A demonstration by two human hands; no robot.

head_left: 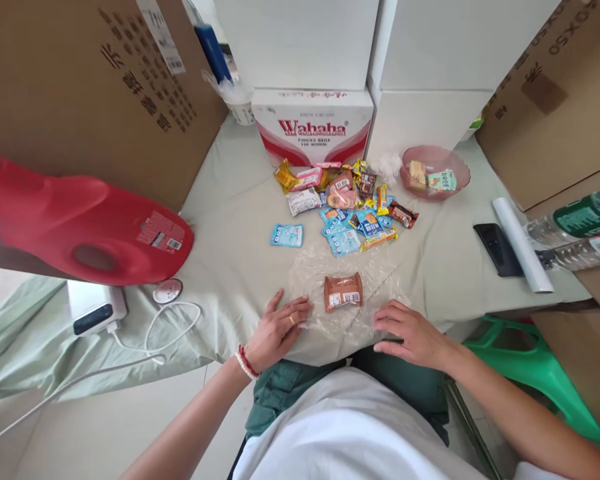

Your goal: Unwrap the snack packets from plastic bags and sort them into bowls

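Note:
A clear plastic sheet (310,267) lies spread on the cloth near the front edge of the table. On its middle rests a brown snack packet (343,292) with a barcode label. My left hand (283,330) lies flat with fingers stretched, its fingertips on the sheet's left edge. At the right edge, the fingers of my right hand (413,333) are apart and touch the sheet or hover just over it. Neither hand grips anything. Beyond the sheet is a pile of wrapped snacks, with a blue packet (287,235) lying apart at its left.
A pink bowl (455,190) holding snacks stands right of the pile, before a Wahaha box (315,127). At left are a red jug (125,227), a white power bank (95,308) and its cable. A phone (497,250), white roll (523,245) and bottles lie right.

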